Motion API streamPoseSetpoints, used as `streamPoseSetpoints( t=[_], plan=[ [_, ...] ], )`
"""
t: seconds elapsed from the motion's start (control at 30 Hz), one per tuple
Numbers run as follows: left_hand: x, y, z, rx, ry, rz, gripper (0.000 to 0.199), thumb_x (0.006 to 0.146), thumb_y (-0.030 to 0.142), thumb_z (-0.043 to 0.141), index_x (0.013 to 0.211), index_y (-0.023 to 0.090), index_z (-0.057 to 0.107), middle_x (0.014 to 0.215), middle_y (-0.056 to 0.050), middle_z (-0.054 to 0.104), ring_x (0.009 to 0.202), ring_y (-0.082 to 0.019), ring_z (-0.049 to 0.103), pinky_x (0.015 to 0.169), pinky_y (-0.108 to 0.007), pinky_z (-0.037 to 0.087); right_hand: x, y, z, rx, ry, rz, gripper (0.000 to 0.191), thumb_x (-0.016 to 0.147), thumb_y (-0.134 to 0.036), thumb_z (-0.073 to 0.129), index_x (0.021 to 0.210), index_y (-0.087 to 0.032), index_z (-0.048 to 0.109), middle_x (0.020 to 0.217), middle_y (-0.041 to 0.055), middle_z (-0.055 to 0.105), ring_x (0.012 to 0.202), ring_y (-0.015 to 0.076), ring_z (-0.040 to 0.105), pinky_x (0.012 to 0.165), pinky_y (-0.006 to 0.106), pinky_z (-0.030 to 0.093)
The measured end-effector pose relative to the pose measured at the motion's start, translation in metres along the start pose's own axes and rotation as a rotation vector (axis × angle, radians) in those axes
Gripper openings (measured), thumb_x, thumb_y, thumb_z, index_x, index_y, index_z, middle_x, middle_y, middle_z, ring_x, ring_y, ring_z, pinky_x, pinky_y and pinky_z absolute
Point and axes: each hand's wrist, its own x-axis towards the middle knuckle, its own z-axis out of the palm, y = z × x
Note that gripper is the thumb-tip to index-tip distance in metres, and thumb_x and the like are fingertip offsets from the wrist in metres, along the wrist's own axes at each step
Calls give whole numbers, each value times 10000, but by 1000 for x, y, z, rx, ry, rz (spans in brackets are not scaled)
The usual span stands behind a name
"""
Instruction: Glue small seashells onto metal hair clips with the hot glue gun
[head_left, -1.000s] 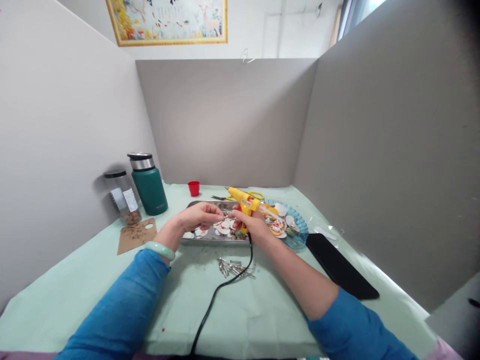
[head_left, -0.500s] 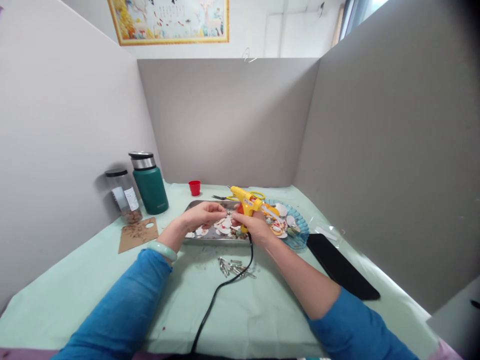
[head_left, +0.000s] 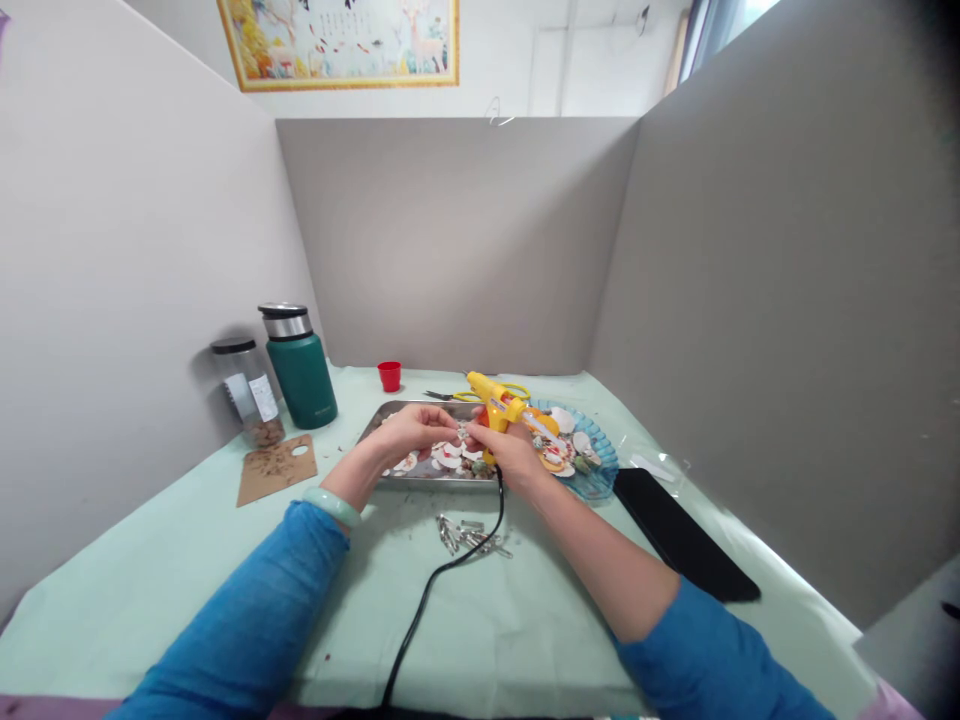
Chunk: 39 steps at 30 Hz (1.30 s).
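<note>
My right hand (head_left: 508, 447) is wrapped round a yellow hot glue gun (head_left: 495, 398), its nozzle tilted up to the left and a clear glue stick at its back. The thumb and fingertip of that hand reach towards my left hand (head_left: 416, 432). The left fingers are pinched together; whatever small thing they hold is too small to make out. Both hands hover over a metal tray (head_left: 427, 485) of white shells (head_left: 448, 456). Behind my right hand, a blue scalloped plate (head_left: 606, 450) carries more shells and orange pieces. A black cord (head_left: 442, 570) hangs from the gun across the cloth.
Metal clips (head_left: 469, 536) lie in front of the tray. To the left stand a green bottle (head_left: 301, 380), a clear jar (head_left: 251, 395) and a brown card (head_left: 277, 470). At the back are a red cup (head_left: 389, 376) and yellow-handled scissors (head_left: 514, 391). A black slab (head_left: 686, 535) lies right.
My left hand has shifted slightly right, closer to the right fingertips. The glue gun's nozzle has moved a little to the right.
</note>
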Motion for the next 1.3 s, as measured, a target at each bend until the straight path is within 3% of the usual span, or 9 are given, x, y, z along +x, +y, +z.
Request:
streamPoseSetpoints(
  t=[0.13,0.23,0.33,0.5,0.63,0.87,1.07,1.3],
  plan=[
    [5,-3,-4,-151,146,3,284,619,346,741,769,133,628,740,-55,680,400,-38,388,368,-197,291,2,4,-1,-38,18,-15,323,645,-324,711,883,-169,557,662,-42,575,524,91,569,476,205,487],
    [7,-3,-8,-265,301,-27,294,573,306,766,754,119,630,701,-54,682,390,-34,376,366,-196,271,3,5,-3,-67,-44,14,315,653,-350,709,872,-171,572,704,-26,589,526,91,570,425,191,457],
    [7,-2,-11,-338,384,-22,297,545,280,772,732,101,626,673,-58,674,399,-36,398,365,-191,259,3,2,-4,-68,-89,43,329,658,-390,709,865,-175,571,720,-16,617,501,87,565,416,193,454],
    [5,0,-13,-370,468,17,303,528,255,767,733,98,609,635,-48,661,363,-22,359,354,-194,247,2,-5,-8,-114,-192,86,375,737,-519,616,722,-145,587,533,-10,582,396,80,499,380,199,436],
    [6,0,-12,-349,476,35,301,541,227,764,762,112,597,625,-20,642,361,-21,360,354,-195,266,0,-5,-11,-220,-321,112,459,769,-574,556,674,-130,623,423,-9,537,360,93,485,370,203,418],
    [9,-4,-11,-258,511,57,240,581,238,740,724,120,588,634,-20,641,420,-53,450,374,-197,312,-1,-2,-7,-289,-267,133,477,781,-577,541,670,-122,626,406,-12,540,330,79,475,378,191,412],
    [19,-24,-11,-261,515,65,283,586,306,737,756,119,609,699,-50,673,428,-63,466,371,-201,318,0,-4,-4,-266,-248,173,336,822,-467,561,966,-164,584,762,41,698,413,87,561,365,191,441],
    [23,-33,-11,-240,515,70,312,571,335,750,762,127,615,706,-47,678,433,-67,469,366,-198,309,2,-2,-4,-300,-234,189,324,841,-452,544,1000,-170,559,849,57,676,483,97,598,356,185,446]
  ],
)
